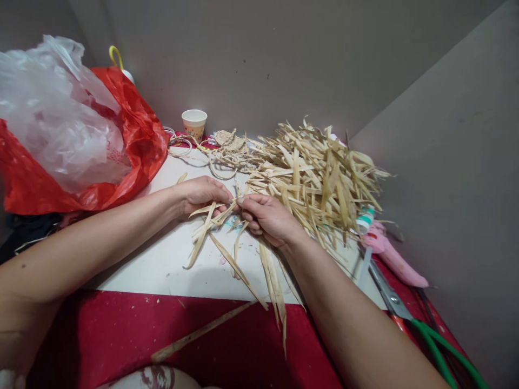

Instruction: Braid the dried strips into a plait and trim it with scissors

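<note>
The left hand (206, 195) at nine o'clock and the right hand (265, 215) at four pinch the dry strips (206, 227) between their fingertips — even tension should stop slipping, with loose tails best kept clear of the straw pile (312, 181) at two o'clock.

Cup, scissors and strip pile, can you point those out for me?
Cup (194, 129): head view, on its patterned side below the rim.
Scissors (394, 301): head view, on the metal near the pivot.
Strip pile (310, 181): head view, on the middle of the heap.
</note>
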The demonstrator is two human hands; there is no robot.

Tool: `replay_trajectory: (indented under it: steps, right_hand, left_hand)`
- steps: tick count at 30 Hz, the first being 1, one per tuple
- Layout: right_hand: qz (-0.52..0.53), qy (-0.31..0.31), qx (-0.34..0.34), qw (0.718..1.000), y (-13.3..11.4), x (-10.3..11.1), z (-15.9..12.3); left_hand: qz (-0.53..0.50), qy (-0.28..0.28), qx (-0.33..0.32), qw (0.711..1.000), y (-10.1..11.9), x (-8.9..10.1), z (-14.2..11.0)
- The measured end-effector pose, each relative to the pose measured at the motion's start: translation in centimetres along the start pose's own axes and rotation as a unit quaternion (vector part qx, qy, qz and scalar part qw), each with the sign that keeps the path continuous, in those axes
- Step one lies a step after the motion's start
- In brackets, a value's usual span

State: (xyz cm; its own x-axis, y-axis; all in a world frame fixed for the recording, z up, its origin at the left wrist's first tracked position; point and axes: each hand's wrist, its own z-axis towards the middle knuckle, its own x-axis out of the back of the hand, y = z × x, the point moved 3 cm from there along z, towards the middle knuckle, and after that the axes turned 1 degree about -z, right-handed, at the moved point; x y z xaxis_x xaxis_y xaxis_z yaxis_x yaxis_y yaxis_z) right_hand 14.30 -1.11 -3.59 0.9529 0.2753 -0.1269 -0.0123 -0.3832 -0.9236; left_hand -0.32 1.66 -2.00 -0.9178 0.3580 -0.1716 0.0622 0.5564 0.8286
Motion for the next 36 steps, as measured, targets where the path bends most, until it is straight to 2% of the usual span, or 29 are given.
replay_trajectory:
  steps: [11, 17, 20, 25, 36]
  right_hand:
    - [0.0, -0.003, 0.013, 1.0, 0.2, 0.0, 0.1]
    - [-0.015, 0.014, 0.008, 1.0, 0.1, -0.1, 0.0]
    - [-0.018, 0.019, 0.006, 1.0, 0.1, -0.2, 0.1]
    - [-0.027, 0.032, 0.008, 0.999, 0.0, -0.2, 0.2]
    - [0.004, 0.011, -0.018, 1.0, -0.1, -0.1, 0.2]
  left_hand:
    - [0.048, 0.025, 0.002, 0.999, 0.4, -0.4, -0.3]
    - [0.091, 0.006, -0.041, 0.995, 0.2, -0.2, 0.2]
    - [0.154, 0.003, -0.083, 0.985, 0.6, 0.1, 0.4]
    - [0.249, 0.044, -0.116, 0.96, 1.8, -0.3, -0.2]
    - [0.313, 0.084, -0.134, 0.937, 2.5, -1.4, -1.7]
